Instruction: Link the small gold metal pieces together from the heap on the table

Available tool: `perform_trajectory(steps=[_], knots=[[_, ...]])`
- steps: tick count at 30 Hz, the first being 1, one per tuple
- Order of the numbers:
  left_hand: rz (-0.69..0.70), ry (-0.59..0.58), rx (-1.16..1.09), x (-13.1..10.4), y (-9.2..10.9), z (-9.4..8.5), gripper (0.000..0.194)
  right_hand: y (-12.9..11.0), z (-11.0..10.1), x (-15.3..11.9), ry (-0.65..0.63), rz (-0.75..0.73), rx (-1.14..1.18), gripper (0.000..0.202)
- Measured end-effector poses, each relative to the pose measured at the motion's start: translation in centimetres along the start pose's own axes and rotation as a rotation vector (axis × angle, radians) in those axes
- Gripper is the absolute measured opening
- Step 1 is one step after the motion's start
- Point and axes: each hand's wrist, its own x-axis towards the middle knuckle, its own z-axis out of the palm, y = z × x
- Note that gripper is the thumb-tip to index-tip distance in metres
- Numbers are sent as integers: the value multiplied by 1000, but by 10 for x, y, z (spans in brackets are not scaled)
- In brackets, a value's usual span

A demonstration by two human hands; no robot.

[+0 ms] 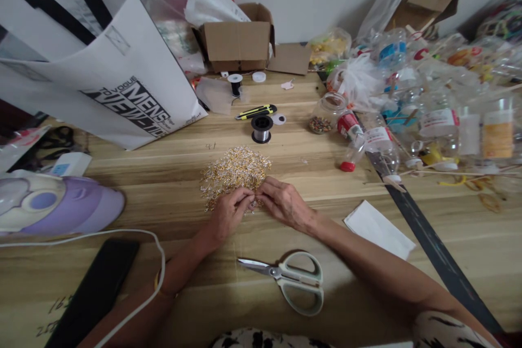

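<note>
A loose pile of small gold and silver pieces (234,168) lies on the wooden table. At its near edge my left hand (230,209) and my right hand (285,204) meet, fingertips pinched together. Whatever sits between the fingertips is too small to make out. Close to my wrists, scissors with pale handles (299,281) rest with the blades pointing left. Beyond the pile stand a spool of silver wire (261,129) and a yellow and black cutter (255,112). Farther back is a spool of black thread (235,85).
Plastic bottles (436,119) and bags crowd the right side. A white paper bag (118,70), a purple and white appliance (73,206) and a black phone (95,291) are on the left. A white cable (161,253) crosses my left forearm. Folded paper (379,228) lies right.
</note>
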Motion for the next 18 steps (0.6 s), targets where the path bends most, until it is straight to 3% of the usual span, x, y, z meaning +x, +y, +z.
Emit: perform_trajectory(steps=[10,18], knots=[[48,-23,77,0,-2,-2,16,-1,1,0,6,13,41,13],[-30,-19,-140,1,-9,0,12,-1,2,1,67,-3,115,11]])
